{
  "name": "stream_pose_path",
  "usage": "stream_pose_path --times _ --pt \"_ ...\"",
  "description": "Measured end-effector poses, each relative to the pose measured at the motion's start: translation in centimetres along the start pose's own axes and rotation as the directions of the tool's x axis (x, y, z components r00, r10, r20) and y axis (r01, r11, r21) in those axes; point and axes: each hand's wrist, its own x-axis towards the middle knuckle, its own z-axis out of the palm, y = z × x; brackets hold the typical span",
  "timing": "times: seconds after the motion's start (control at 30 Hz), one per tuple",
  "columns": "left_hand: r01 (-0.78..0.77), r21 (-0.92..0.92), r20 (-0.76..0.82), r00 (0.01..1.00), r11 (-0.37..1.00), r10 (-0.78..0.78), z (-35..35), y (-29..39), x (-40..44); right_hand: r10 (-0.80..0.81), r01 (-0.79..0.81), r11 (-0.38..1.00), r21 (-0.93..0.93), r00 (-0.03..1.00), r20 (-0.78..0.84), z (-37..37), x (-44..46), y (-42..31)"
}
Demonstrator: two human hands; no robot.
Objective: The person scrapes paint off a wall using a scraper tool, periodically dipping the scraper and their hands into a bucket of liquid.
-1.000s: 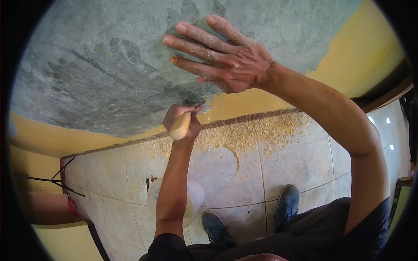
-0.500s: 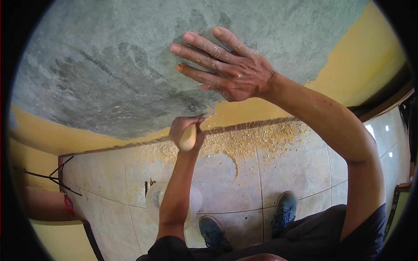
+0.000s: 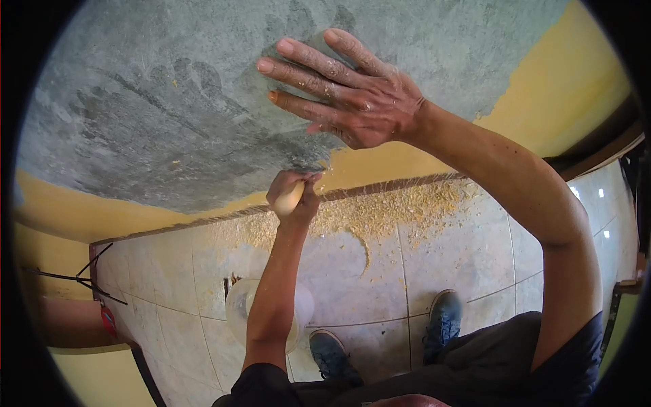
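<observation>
My left hand (image 3: 306, 203) is wrapped round the pale rounded handle of a scraper (image 3: 289, 199), low on the wall. Its blade is mostly hidden, at the border where bare grey wall (image 3: 203, 146) meets yellow paint (image 3: 386, 168). Above and to the right, my right hand (image 3: 366, 102) lies spread against the grey surface, fingers pointing left and dusted with pale powder. Yellow and white paint chips (image 3: 400, 214) are heaped on the floor along the wall's foot.
A whitish round container (image 3: 237, 308) stands on the tiled floor (image 3: 349, 285), partly behind my left forearm. My shoes (image 3: 444, 322) are planted below. Thin black rods (image 3: 81, 278) jut in at the left, near a brownish object (image 3: 71, 319) with a red part.
My left hand has shifted slightly upward with the scraper, whose handle is tilted more to the side. My right hand has slid a little up and left.
</observation>
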Motion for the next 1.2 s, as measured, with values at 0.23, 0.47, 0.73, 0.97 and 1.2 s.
stream_pose_path --times 0.23,0.47,0.73,0.97,1.2 --pt "-0.220 0.002 -0.088 0.972 0.976 0.219 -1.6 2.1 3.3 -0.009 0.010 1.000 0.022 0.998 -0.061 0.3 0.1 0.2" --pt "-0.030 -0.139 -0.053 0.998 0.990 0.023 -0.7 1.8 2.6 -0.003 0.003 1.000 0.005 1.000 -0.002 -0.1 0.1 0.1" --pt "-0.327 0.102 -0.094 0.937 0.940 0.336 -1.6 3.8 3.3 -0.013 0.015 0.998 0.054 0.999 -0.037 0.0 0.1 0.2" --pt "-0.213 -0.028 -0.143 0.968 0.977 0.207 -1.0 3.3 2.8 -0.010 0.011 0.999 0.051 0.999 -0.037 -0.1 -0.1 0.0" --pt "-0.108 -0.067 -0.101 0.990 0.992 0.101 -0.1 1.4 2.0 -0.005 0.005 1.000 -0.012 1.000 -0.001 -0.1 0.0 0.2"
